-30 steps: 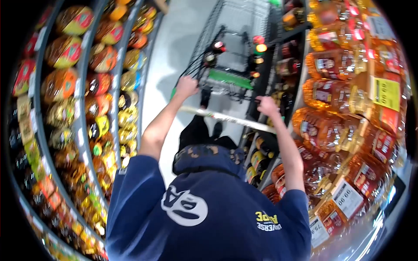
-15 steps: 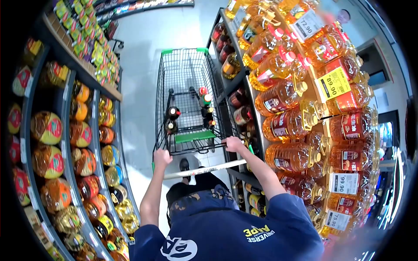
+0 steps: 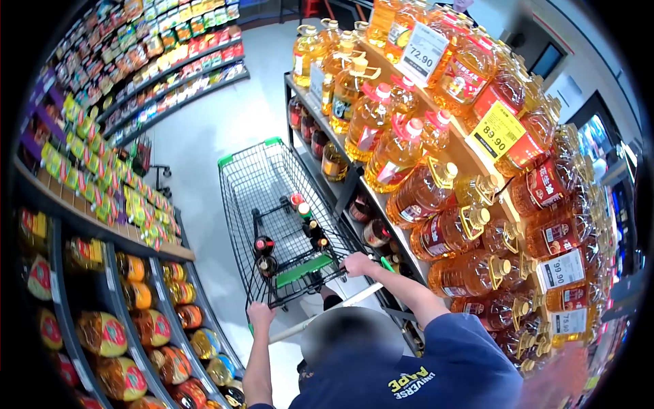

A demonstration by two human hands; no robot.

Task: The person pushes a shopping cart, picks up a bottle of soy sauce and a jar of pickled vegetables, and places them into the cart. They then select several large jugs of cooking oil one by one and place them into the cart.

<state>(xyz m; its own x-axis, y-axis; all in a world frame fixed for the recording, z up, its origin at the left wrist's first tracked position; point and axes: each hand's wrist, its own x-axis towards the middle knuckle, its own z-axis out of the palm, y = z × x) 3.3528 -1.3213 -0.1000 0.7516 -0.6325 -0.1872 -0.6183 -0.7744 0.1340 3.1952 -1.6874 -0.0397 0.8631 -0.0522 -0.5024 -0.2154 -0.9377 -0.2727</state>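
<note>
Both hands are on a shopping cart point(image 3: 235, 204) with black wire sides and green corners. My left hand point(image 3: 260, 315) is closed round the left end of its handle area, and my right hand point(image 3: 359, 264) is wrapped round the right end. A pale bar point(image 3: 327, 313) crosses between my forearms. Inside the cart, dark bottles point(image 3: 264, 245) stand near the left side, and several more bottles point(image 3: 310, 225), one with a green label or cap, stand on the right. A green panel point(image 3: 304, 270) lies at the near end of the cart.
Large oil bottles point(image 3: 402, 153) with price signs point(image 3: 497, 131) fill the shelf close on the right. Shelves of jars and bottles point(image 3: 102, 333) line the left. Another cart point(image 3: 143, 155) stands by the left shelf ahead, and packaged goods point(image 3: 180, 54) fill a far shelf.
In the view, the cart has turned so its far end points up-left. My left hand sits lower and my right hand slightly lower. More of the far shelf shows.
</note>
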